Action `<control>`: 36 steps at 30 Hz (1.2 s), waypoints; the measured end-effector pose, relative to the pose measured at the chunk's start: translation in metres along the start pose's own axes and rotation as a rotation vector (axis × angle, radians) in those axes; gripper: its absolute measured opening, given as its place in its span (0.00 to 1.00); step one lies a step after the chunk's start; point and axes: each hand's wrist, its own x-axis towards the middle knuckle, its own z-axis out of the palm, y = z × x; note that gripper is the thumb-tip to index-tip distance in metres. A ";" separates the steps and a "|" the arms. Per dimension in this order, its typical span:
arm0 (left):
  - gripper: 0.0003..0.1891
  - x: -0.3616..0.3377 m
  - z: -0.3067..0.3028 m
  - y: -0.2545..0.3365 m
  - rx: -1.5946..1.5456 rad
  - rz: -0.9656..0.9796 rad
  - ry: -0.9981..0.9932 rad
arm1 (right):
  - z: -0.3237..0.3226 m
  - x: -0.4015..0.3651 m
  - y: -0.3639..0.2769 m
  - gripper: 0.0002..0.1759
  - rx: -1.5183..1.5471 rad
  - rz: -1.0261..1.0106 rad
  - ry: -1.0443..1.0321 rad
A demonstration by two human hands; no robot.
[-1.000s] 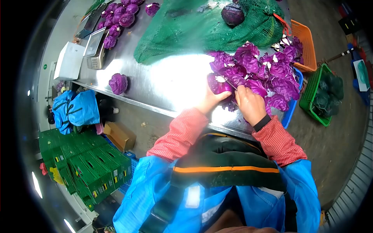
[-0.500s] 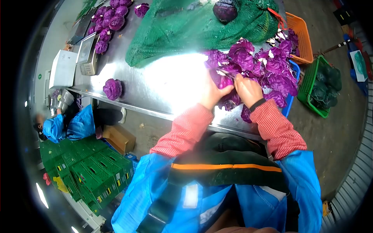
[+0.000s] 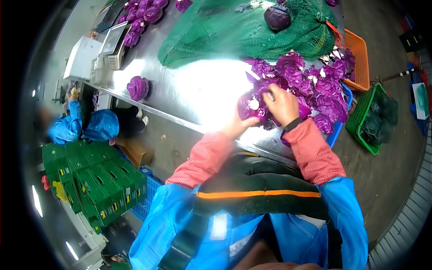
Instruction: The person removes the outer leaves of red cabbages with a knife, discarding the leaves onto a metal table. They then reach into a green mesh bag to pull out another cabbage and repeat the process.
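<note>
A red cabbage head [image 3: 249, 107] with its pale cut stem showing rests in my left hand [image 3: 237, 123], which is wrapped round its lower left side, partly lost in glare. My right hand [image 3: 283, 107] is closed at the cabbage's right side, fingertips curled against its leaves. What it grips is hard to tell; a thin pale blade-like shape [image 3: 253, 76] shows beyond the cabbage. Loose purple leaves [image 3: 326, 96] are heaped to the right of my hands. A single cabbage [image 3: 137, 88] sits near the table edge on the left.
Behind the leaves, a green net sack [image 3: 216, 38] lies on the metal table [image 3: 168, 103] with a dark cabbage [image 3: 277, 17] on top. Orange [image 3: 357, 56], blue [image 3: 336, 128] and green [image 3: 357, 119] baskets stand right. At left are a scale [image 3: 112, 42], green crates [image 3: 101, 189] and a person [image 3: 67, 126].
The cabbage's cut stem now faces up in my left hand. My right hand has turned and curled over its side. The view has shifted, and the person at the left has raised an arm.
</note>
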 end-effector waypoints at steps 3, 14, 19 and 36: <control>0.41 -0.011 0.004 0.016 -0.157 -0.248 0.125 | -0.004 -0.016 -0.019 0.08 -0.021 -0.080 0.066; 0.38 -0.005 -0.009 0.013 -0.031 -0.171 0.024 | -0.063 -0.025 -0.005 0.17 -0.230 -0.185 -0.135; 0.40 0.000 -0.009 0.009 0.032 -0.136 -0.014 | -0.075 -0.045 -0.012 0.09 -0.450 -0.430 -0.140; 0.49 -0.024 -0.040 -0.007 0.193 -0.035 -0.196 | 0.034 0.039 0.013 0.14 -0.237 -0.188 -0.052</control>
